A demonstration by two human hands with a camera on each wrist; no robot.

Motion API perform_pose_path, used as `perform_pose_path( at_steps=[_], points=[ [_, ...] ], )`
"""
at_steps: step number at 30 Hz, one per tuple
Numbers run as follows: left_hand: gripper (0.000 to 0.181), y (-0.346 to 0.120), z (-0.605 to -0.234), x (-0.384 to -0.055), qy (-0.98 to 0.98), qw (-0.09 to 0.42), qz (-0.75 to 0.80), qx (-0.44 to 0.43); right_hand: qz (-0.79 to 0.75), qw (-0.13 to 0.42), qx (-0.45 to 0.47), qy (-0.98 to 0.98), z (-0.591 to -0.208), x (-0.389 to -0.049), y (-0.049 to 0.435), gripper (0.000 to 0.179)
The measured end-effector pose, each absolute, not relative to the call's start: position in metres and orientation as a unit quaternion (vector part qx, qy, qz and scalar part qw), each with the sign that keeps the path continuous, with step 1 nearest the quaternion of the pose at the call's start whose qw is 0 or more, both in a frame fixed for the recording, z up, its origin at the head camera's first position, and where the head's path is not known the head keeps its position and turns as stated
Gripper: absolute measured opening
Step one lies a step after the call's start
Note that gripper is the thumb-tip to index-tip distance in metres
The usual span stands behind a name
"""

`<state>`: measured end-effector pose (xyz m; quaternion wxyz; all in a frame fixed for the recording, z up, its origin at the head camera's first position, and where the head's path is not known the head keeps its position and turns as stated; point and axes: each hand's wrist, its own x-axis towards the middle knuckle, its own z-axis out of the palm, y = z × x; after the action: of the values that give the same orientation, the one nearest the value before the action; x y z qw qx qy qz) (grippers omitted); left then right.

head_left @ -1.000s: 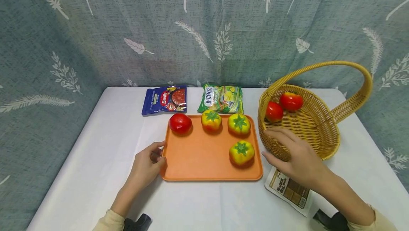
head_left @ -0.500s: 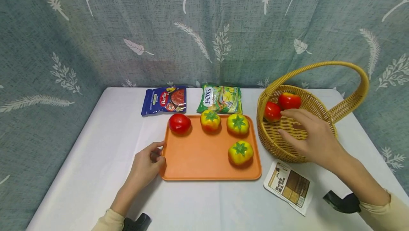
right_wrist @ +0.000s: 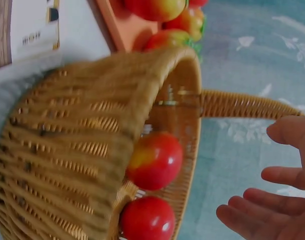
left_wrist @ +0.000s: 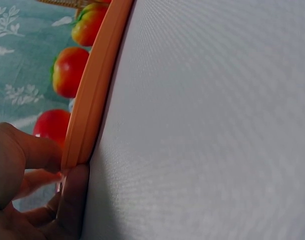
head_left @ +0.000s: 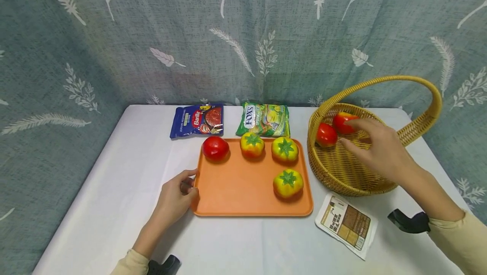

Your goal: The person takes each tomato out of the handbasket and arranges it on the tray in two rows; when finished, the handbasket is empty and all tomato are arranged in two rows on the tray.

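Observation:
At the left edge of the orange tray [head_left: 239, 190], my left hand [head_left: 176, 194] pinches the rim between thumb and fingers, as the left wrist view also shows. On the tray lie a red tomato [head_left: 215, 148] and three yellow-and-red ones with green star-shaped tops, such as the front tomato [head_left: 288, 183]. My right hand [head_left: 382, 148] hovers over the wicker basket [head_left: 331, 177] with fingers spread and nothing in them. Two red tomatoes sit inside the basket, a left tomato [head_left: 326, 135] and a back tomato [head_left: 344, 122]; the fingertips overlap the back one in the head view.
Behind the tray lie a blue Barilla pouch [head_left: 198, 120] and a green Fox's candy bag [head_left: 264, 118]. A white-and-brown packet [head_left: 347, 224] lies in front of the basket. The tall basket handle [head_left: 411, 78] arches up on the right. A patterned curtain hangs behind the table.
My right hand has moved from the basket's left rim, by the tray, rightward and back over the basket's inside, uncovering the packet. The left hand has stayed at the tray edge.

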<state>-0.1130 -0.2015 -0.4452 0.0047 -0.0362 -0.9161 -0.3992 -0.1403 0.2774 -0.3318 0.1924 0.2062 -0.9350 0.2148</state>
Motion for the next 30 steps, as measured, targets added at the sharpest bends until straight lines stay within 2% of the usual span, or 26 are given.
perform_pose_path(
  at_steps=[9,20,30],
  points=[
    [0.049,-0.201,-0.447,-0.112,-0.915,0.014,-0.400,-0.039,0.206,0.145,0.149,-0.956,-0.335,-0.162,0.294,0.043],
    [0.049,-0.201,-0.447,-0.113,-0.916,0.009,-0.401,-0.033,0.216,0.041,0.075,-0.973,-0.330,-0.186,0.305,0.054],
    [0.049,-0.201,-0.446,-0.113,-0.916,0.005,-0.401,-0.030,0.166,0.005,0.062,-0.984,-0.337,-0.210,0.312,0.061]
  ],
)
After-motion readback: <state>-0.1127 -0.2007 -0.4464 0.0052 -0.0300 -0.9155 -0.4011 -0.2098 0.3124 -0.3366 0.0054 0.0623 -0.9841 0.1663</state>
